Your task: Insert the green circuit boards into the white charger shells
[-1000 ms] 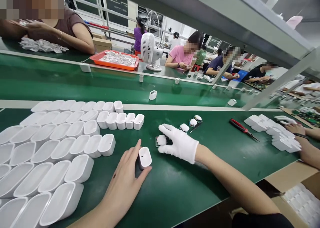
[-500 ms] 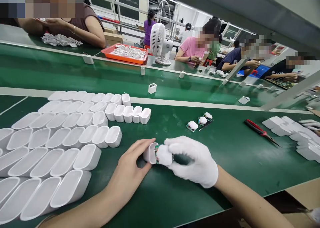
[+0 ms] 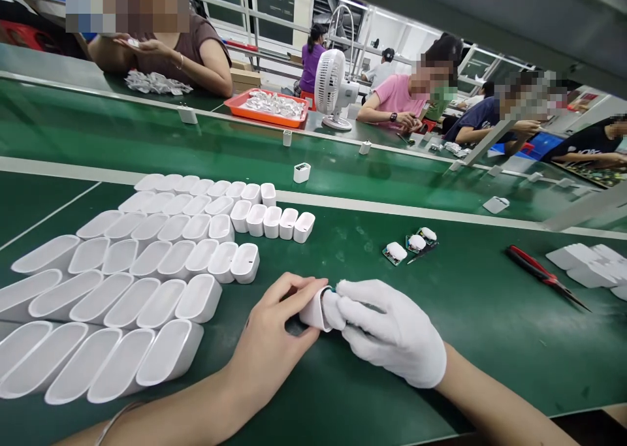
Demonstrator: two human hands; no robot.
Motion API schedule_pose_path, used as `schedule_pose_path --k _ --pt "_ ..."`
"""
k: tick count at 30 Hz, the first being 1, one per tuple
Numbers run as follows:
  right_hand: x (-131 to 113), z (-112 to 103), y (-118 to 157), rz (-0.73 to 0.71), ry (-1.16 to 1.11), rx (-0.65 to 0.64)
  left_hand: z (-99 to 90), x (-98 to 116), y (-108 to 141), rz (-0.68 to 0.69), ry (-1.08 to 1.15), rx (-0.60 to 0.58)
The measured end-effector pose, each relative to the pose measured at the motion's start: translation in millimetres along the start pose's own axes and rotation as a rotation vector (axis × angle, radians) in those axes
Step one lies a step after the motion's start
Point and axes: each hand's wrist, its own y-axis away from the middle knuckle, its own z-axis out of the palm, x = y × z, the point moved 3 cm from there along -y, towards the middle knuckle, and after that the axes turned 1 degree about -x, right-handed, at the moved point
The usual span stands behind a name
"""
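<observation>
My bare left hand (image 3: 279,328) grips a small white case (image 3: 313,310) between thumb and fingers, its open end turned to the right. My right hand (image 3: 394,332), in a white glove, pinches a circuit board with a white pad (image 3: 334,310), which sits partly inside the case mouth. Only a thin green edge of that board shows. Beyond the right hand, several similar boards with white pads (image 3: 396,252) lie on the green table (image 3: 470,302), with dark tweezers (image 3: 422,253) beside them.
Rows of open white cases (image 3: 166,351) cover the left side. Red-handled pliers (image 3: 543,276) and white parts (image 3: 585,263) lie at the right. Behind run a green belt (image 3: 235,145) with a few cases, an orange tray (image 3: 267,108), a fan (image 3: 333,90) and people seated at work.
The board has gone deeper into the case, and its green part is now mostly hidden. The view has shifted, so the table items appear displaced.
</observation>
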Motion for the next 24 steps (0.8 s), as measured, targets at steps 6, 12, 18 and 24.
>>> schedule_pose_path --k 6,12,18,24 --pt "-3 -7 11 0.036 0.013 0.066 -1.0 2 1 0.006 -0.091 0.015" --pt "-1 -8 22 -0.062 0.006 0.087 -1.4 3 0 0.002 -0.013 0.020" --pt "5 11 15 -0.002 -0.024 -0.038 0.1 -3 -7 -0.120 0.081 -0.069" --pt "81 -61 35 0.580 0.268 0.135 6.6 -6 -4 -0.215 0.011 -0.229"
